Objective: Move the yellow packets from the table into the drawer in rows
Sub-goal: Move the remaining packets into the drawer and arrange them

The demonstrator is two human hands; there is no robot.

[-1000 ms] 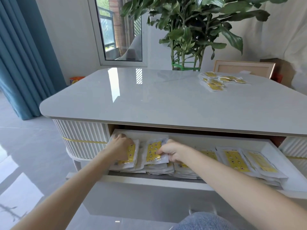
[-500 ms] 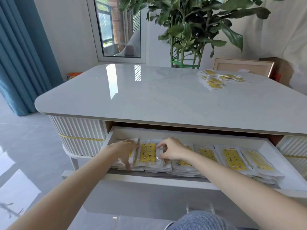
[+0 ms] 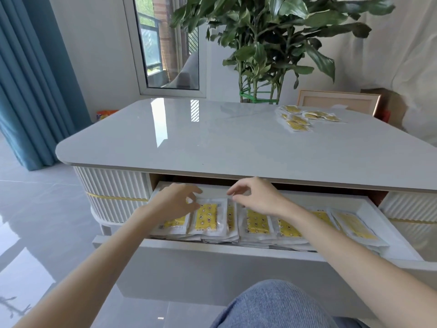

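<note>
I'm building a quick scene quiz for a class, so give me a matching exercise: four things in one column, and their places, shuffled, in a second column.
Things:
1. loose yellow packets
2. row of packets
3. potted plant
4. blue curtain

Places:
A. far left of the room
B. inside the open drawer
C. far right part of the tabletop
D. behind the table

Pairs: 1-C, 2-B, 3-D, 4-A
</note>
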